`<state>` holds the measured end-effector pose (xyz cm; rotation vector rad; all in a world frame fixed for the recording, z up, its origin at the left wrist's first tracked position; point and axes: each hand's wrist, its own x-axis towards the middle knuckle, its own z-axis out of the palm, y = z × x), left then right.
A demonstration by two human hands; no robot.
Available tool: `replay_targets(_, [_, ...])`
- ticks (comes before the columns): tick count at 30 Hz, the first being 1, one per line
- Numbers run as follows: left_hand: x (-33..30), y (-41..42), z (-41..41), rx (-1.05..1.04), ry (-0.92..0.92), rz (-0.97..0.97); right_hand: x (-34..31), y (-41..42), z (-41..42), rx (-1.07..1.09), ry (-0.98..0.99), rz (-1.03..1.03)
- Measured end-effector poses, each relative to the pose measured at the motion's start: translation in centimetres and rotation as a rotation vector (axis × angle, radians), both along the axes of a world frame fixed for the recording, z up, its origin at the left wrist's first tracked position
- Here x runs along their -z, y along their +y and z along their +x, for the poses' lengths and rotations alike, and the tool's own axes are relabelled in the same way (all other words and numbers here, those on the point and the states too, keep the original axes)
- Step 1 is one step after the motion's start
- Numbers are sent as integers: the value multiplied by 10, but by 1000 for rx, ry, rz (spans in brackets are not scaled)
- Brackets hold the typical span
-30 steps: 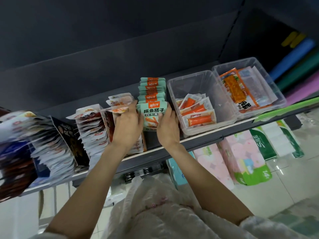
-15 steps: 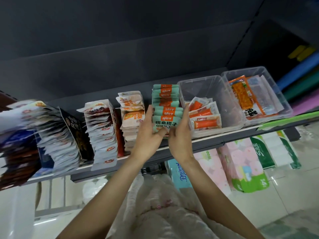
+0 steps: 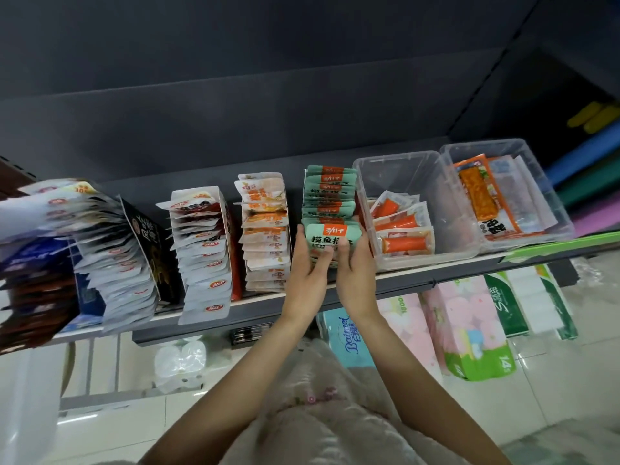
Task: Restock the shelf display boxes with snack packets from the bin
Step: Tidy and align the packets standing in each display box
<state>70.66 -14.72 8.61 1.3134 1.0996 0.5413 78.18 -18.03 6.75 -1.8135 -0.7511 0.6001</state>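
I read: front green packet (image 3: pixel 330 237), "摸鱼搭子"; blue tissue pack (image 3: pixel 345 333), "Baimei"; green-pink roll pack (image 3: pixel 476 357), "14".

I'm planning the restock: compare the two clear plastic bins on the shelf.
The left clear bin holds small packets with orange sticks, bunched at its front; its rear is bare. The right clear bin holds longer flat packets lying along most of its floor. Both are clear, lidless, side by side on the shelf.

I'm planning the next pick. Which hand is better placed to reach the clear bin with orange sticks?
Right. The right hand is nearest the clear bin; the left hand would have to cross it. Both grip the green packet.
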Motion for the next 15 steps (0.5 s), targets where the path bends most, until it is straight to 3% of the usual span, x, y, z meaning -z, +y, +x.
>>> replay_targets(3, [-3,1,2,-11,2,36,-13,4,7,37,-170,-21])
replay_targets(8, [-2,6,3,23,125,227,-25,12,5,30,-263,-196])
replay_targets(10, [-2,10,5,1,138,165,-26,18,4,22,-129,-131])
replay_targets(12, [-7,14,8,-50,28,89,-26,19,6,-35,61,24])
replay_targets(15, [-13,19,10,-118,-148,-45,-27,11,10,-164,40,33])
